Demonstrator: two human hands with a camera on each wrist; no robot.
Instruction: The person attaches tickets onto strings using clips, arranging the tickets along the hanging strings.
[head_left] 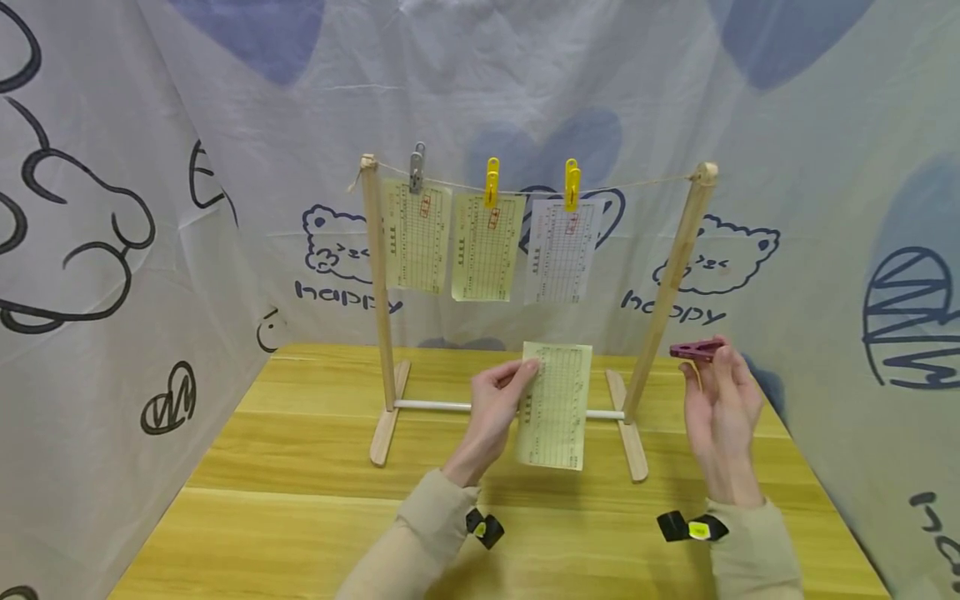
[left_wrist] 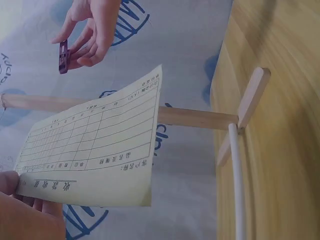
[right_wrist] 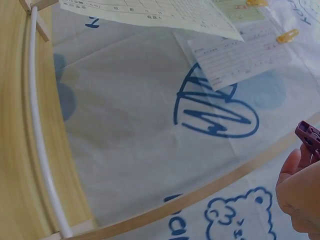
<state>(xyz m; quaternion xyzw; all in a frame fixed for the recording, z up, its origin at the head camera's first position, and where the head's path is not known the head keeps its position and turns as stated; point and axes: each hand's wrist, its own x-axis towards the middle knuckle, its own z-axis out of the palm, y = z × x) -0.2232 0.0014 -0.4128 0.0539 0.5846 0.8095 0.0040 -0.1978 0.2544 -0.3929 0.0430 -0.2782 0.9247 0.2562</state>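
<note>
A pale yellow printed receipt slip [head_left: 558, 408] is pinched at its upper left edge by my left hand [head_left: 495, 404], in front of the rack. The left wrist view shows its ruled lines and print. Off to the right, my right hand [head_left: 723, 408] holds a dark purple clothespin [head_left: 696, 350] between thumb and fingers, apart from the slip. On the string of the wooden rack [head_left: 670, 292] hang two yellowish slips [head_left: 417, 242] and a white slip [head_left: 562, 258]. A grey clothespin [head_left: 417, 169] and two yellow clothespins [head_left: 572, 185] grip them.
The rack stands on a wood-grain table [head_left: 300, 500], its wooden feet [head_left: 390, 425] joined by a white rod [head_left: 431, 406]. A printed cloth [head_left: 465, 75] with cartoon drawings surrounds the table at the back and sides. The string [head_left: 645, 183] spans between the two post tops.
</note>
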